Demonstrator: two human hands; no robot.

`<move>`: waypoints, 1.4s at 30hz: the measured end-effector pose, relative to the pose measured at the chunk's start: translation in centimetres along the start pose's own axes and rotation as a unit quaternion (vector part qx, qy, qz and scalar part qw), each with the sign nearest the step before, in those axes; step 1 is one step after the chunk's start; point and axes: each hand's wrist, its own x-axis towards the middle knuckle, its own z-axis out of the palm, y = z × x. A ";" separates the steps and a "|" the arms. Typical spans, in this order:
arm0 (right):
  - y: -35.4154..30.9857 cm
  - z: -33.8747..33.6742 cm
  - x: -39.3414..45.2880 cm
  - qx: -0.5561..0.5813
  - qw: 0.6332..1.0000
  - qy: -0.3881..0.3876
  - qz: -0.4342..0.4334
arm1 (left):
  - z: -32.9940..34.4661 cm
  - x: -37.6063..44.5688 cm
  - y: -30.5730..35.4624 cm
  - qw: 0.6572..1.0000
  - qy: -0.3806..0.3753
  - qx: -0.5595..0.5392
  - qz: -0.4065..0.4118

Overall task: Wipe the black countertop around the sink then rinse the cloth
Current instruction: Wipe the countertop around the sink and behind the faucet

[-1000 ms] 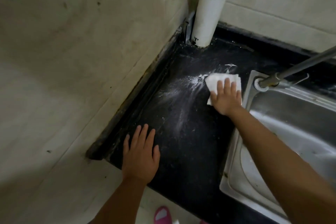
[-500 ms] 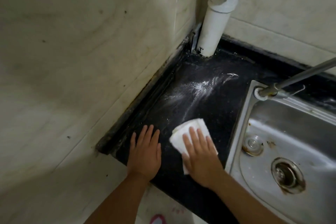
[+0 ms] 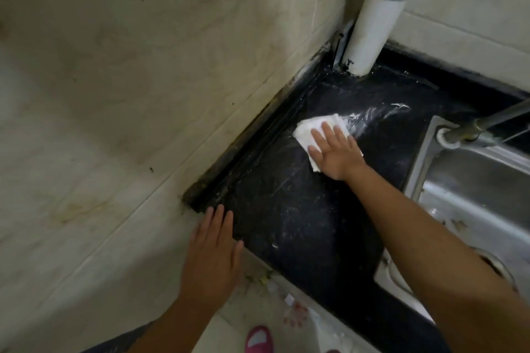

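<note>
White cloth (image 3: pixel 312 129) is pressed flat on the black countertop (image 3: pixel 301 209), far-middle part of the strip between the tiled wall (image 3: pixel 143 80) and the sink (image 3: pixel 473 180). It is pinned by the right hand (image 3: pixel 334 152): fingers straight and slightly spread, palm down, no curl or pinch seen. Near half of the cloth is covered by that hand; only the far-left part and a small corner under the palm are exposed. How the cloth is folded cannot be told.

White smear streaks (image 3: pixel 372 116) are seen just right of the cloth, running toward the faucet base (image 3: pixel 446 137).

Left hand (image 3: pixel 213 252) is laid flat at the near-left corner of the countertop, fingers straight and together, fingertips on the black surface, palm over the edge. Nothing is held.

Sink basin is mostly cut off at the right edge and crossed by the right forearm; the drain is largely hidden. Faucet spout is cut off by the frame. White pipe (image 3: pixel 370 28) stands in the far corner, top cropped. Below the counter, a pink slipper (image 3: pixel 258 339) and blurred debris are seen on the floor.
</note>
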 end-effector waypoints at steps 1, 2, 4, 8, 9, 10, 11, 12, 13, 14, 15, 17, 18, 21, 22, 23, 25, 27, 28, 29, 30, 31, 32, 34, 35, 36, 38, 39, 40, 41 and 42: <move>-0.4 -0.4 0.6 0.007 1.000 -0.010 0.022 | 0.0 0.0 -0.2 1.000 0.011 0.005 0.006; -1.0 -0.2 0.6 0.010 1.000 -0.004 0.022 | 0.2 0.1 -0.5 1.000 0.028 -0.009 0.003; -2.9 1.1 -1.4 0.008 1.000 -0.009 -0.017 | 0.3 0.4 -0.8 1.000 0.012 -0.016 0.014; -5.3 6.0 -8.6 -0.058 0.979 0.090 -0.172 | -0.3 1.2 -0.1 0.998 -0.060 -0.022 0.001; -5.1 7.1 -10.6 -0.054 0.976 0.091 -0.188 | -0.2 1.1 -0.1 0.998 -0.065 -0.020 0.006; -4.9 7.8 -12.5 -0.047 0.975 0.088 -0.201 | -0.2 1.2 -0.2 0.998 -0.053 -0.013 0.008; -4.1 8.3 -14.1 -0.057 0.972 0.078 -0.212 | 0.0 1.1 -0.4 0.998 -0.053 -0.012 0.009; -3.0 8.6 -15.2 -0.058 0.971 0.069 -0.224 | 0.0 1.2 -0.5 0.998 -0.052 -0.017 0.010; -1.6 8.4 -15.8 -0.059 0.968 0.076 -0.231 | -0.4 1.1 -0.3 0.997 -0.070 -0.036 0.012; -0.1 8.3 -15.4 -0.063 0.972 0.076 -0.211 | -0.9 1.2 -0.1 0.995 -0.080 -0.054 0.003; 1.0 7.3 -14.5 -0.065 0.983 0.052 -0.162 | -1.0 1.2 0.0 0.996 -0.074 -0.053 0.000; 2.3 4.9 -11.2 -0.038 0.994 0.083 -0.057 | -1.4 1.0 -0.1 0.996 -0.082 -0.045 -0.007; 2.3 3.8 -9.3 -0.026 0.995 0.097 -0.010 | -1.7 0.9 0.1 0.995 -0.092 -0.034 -0.005; -0.3 2.1 -4.1 0.029 0.997 0.029 0.058 | -1.4 0.8 0.3 0.994 -0.105 -0.024 -0.008; -2.0 1.9 -3.2 0.032 0.998 0.011 0.047 | -1.5 0.8 0.4 0.994 -0.103 -0.029 -0.010; -3.6 1.9 -3.0 0.027 0.999 0.005 0.019 | -1.3 0.7 0.4 0.994 -0.104 -0.029 -0.012; -6.4 2.6 -3.9 0.014 0.999 -0.014 -0.041 | -1.2 0.9 0.2 0.995 -0.103 -0.012 -0.010; -7.6 4.6 -5.8 -0.021 0.993 0.029 -0.111 | -1.1 1.1 0.0 0.996 -0.094 0.009 -0.004; -7.6 5.2 -7.2 -0.050 0.986 0.060 -0.145 | -0.7 1.0 -0.2 0.994 -0.106 0.010 0.002; -7.3 6.1 -8.8 -0.072 0.978 0.085 -0.174 | -0.7 0.8 -0.2 0.991 -0.132 0.013 -0.004; -6.5 7.0 -10.6 -0.073 0.973 0.090 -0.201 | -0.7 0.8 -0.2 0.992 -0.124 0.017 0.007; -5.5 7.8 -12.5 -0.074 0.969 0.076 -0.221 | -1.4 0.9 0.0 0.991 -0.134 0.006 0.001; -4.2 8.5 -14.2 -0.091 0.965 0.067 -0.236 | -1.8 1.0 0.3 0.992 -0.124 0.003 -0.004; -0.8 8.6 -16.1 -0.099 0.959 0.057 -0.261 | -1.5 0.9 0.2 0.995 -0.104 0.011 0.003; 0.8 8.4 -15.8 -0.104 0.962 0.062 -0.246 | -1.7 0.9 0.1 0.994 -0.113 0.006 -0.006; 1.6 7.3 -14.8 -0.110 0.971 0.044 -0.206 | -1.6 1.1 0.1 0.993 -0.115 0.013 -0.010; 1.5 5.0 -11.7 -0.093 0.985 0.067 -0.132 | -1.4 1.1 0.1 0.993 -0.120 0.017 -0.012; 0.7 4.5 -10.0 -0.073 0.988 0.091 -0.103 | -1.6 1.0 0.1 0.993 -0.116 0.024 -0.008; -0.5 4.2 -8.6 -0.057 0.993 0.074 -0.070 | -1.9 0.9 0.2 0.993 -0.112 0.027 -0.005; -2.4 3.9 -7.4 -0.036 0.998 0.030 -0.051 | -1.9 0.9 0.2 0.994 -0.108 0.024 -0.001; -4.3 3.6 -6.6 -0.023 0.999 -0.007 -0.044 | -2.0 0.9 0.2 0.994 -0.108 0.024 0.004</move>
